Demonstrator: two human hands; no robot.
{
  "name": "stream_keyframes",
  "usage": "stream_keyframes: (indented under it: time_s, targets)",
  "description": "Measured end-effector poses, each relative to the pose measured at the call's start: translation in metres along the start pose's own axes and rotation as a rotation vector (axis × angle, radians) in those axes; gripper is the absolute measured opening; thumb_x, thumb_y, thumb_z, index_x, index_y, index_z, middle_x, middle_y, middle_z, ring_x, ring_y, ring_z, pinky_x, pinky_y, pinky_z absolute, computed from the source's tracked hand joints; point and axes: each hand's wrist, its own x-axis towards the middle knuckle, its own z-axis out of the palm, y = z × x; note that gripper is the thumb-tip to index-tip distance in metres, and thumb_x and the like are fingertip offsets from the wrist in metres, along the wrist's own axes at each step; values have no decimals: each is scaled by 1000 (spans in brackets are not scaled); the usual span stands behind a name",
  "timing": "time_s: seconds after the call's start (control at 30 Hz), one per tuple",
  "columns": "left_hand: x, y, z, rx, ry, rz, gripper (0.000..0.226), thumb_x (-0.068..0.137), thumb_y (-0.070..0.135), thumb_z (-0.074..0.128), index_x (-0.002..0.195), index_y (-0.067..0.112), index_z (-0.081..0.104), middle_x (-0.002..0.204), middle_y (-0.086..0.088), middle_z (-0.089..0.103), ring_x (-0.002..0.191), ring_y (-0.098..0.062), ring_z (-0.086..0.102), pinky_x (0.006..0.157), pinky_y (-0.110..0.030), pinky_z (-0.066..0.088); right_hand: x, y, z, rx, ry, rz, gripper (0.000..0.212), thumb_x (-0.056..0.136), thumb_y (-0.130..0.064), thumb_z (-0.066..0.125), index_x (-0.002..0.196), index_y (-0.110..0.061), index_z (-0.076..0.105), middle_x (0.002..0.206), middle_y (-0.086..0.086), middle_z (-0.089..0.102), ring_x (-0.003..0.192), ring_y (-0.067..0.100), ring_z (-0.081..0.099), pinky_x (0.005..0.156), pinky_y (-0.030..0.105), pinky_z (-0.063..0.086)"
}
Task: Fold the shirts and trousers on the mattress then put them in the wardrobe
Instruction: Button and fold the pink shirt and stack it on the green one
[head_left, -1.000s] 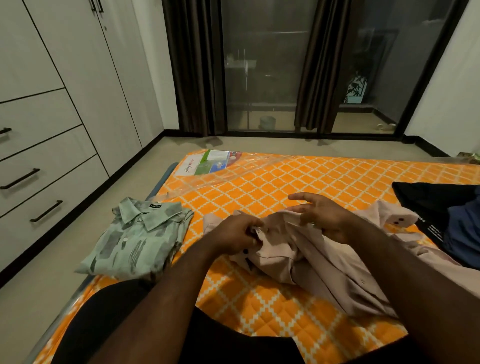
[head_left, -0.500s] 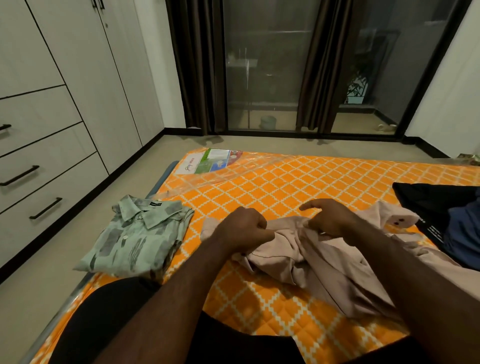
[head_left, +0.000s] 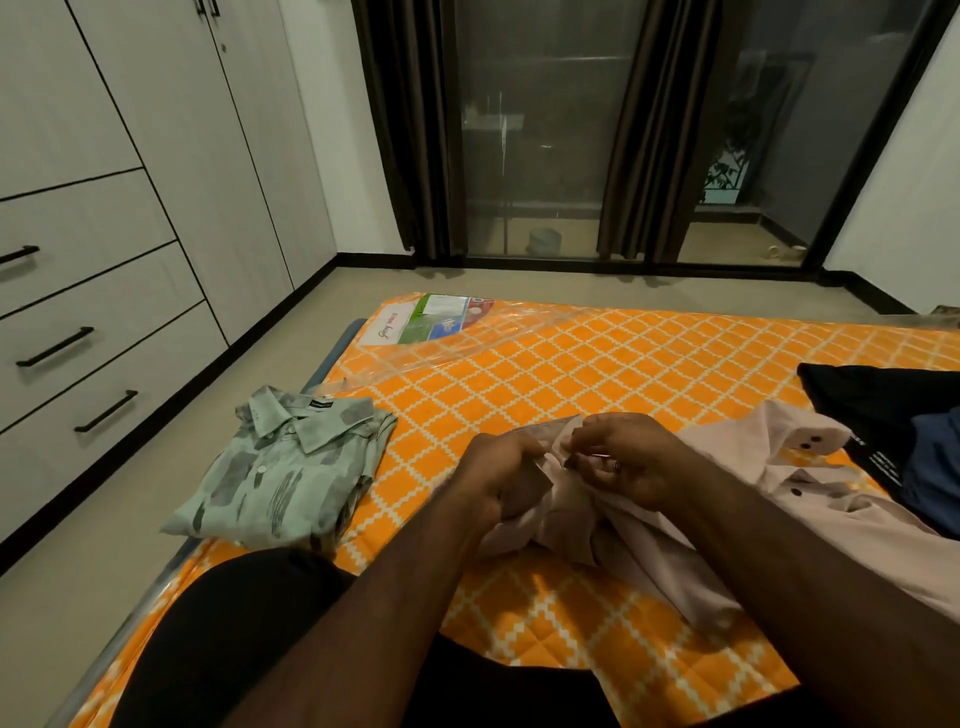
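Observation:
A crumpled pale pink shirt (head_left: 810, 499) lies across the orange patterned mattress (head_left: 613, 374). My left hand (head_left: 493, 475) grips a bunched edge of it, fingers curled. My right hand (head_left: 628, 460) pinches the same fabric close beside the left, so the two hands nearly touch. A folded green patterned shirt (head_left: 280, 467) rests near the mattress's left edge, collar up. Dark clothing, black (head_left: 878, 400) over blue (head_left: 935, 467), lies at the right edge.
The wardrobe (head_left: 104, 218) with drawers and black handles lines the left wall, across a strip of bare floor (head_left: 62, 582). Clear plastic wrap and a printed label (head_left: 426, 325) cover the mattress's far corner. Glass doors with dark curtains stand behind. My knee (head_left: 228, 623) is at the near edge.
My right hand has moved left and curled onto the pink fabric, closing up to the left hand, which has stayed gripping the shirt. The fabric is gathered between them.

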Motion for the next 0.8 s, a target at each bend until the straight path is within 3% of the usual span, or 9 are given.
stream_keyframes:
  time_s: [0.03, 0.1, 0.17, 0.27, 0.37, 0.47, 0.53, 0.7, 0.8]
  targets:
    - [-2, 0, 1, -29, -6, -24, 15, 90, 14, 69, 81, 1, 72, 57, -6, 66, 47, -17, 61, 49, -20, 44, -1, 3, 3, -8, 3, -33, 38, 82, 15, 68, 58, -12, 55, 65, 15, 62, 58, 25, 66, 58, 30, 57]
    - [-5, -1, 0, -50, -3, -51, 17, 93, 13, 65, 77, 7, 67, 45, 1, 56, 38, -14, 52, 42, -17, 37, -1, 10, 8, 9, -12, -90, 37, 80, 17, 68, 72, -13, 48, 76, 18, 56, 68, 33, 65, 68, 39, 57]
    - [-5, -1, 0, -58, 23, -50, 15, 92, 13, 64, 79, 6, 67, 56, -4, 58, 51, -21, 54, 51, -24, 41, -2, 14, 11, 32, -18, -115, 35, 82, 17, 67, 88, -11, 48, 78, 21, 56, 71, 36, 62, 70, 43, 54]
    - [-6, -1, 1, -49, 34, -33, 13, 92, 12, 64, 82, 4, 67, 73, -12, 59, 65, -26, 55, 61, -34, 42, -4, 15, 11, 12, -9, -159, 34, 83, 16, 68, 98, -9, 50, 70, 20, 64, 58, 31, 66, 52, 34, 55]
    - [-3, -3, 2, -30, 27, -27, 13, 94, 13, 64, 86, 3, 68, 76, -12, 60, 67, -26, 55, 60, -32, 42, -3, 17, 11, -61, -20, -231, 29, 83, 15, 70, 96, -5, 53, 65, 18, 64, 57, 29, 65, 55, 35, 55]
    - [0, -4, 1, -22, 28, -38, 15, 98, 14, 62, 91, 3, 70, 80, -11, 65, 68, -24, 58, 58, -29, 44, -4, 17, 13, -128, -41, -278, 27, 81, 12, 74, 95, -3, 57, 74, 23, 67, 68, 33, 67, 74, 57, 59]
    - [2, -3, 0, -27, 21, -52, 16, 100, 12, 59, 93, 2, 70, 79, -10, 65, 66, -22, 59, 52, -26, 43, -6, 17, 14, -149, -67, -308, 27, 79, 11, 77, 95, -2, 59, 81, 26, 69, 72, 35, 69, 78, 61, 58]
    - [4, -6, 0, -73, 26, -74, 15, 101, 11, 56, 105, 5, 69, 97, -11, 72, 79, -24, 64, 58, -29, 49, -7, 23, 15, -285, -9, -427, 29, 73, 4, 85, 90, -5, 63, 78, 14, 76, 77, 35, 76, 67, 57, 62]
    - [1, -6, 0, -126, -4, -99, 17, 102, 11, 54, 104, 3, 70, 94, -12, 72, 82, -28, 65, 70, -36, 53, -10, 26, 19, -325, 77, -504, 28, 73, 0, 86, 86, -7, 62, 73, 8, 76, 69, 29, 75, 60, 50, 62]
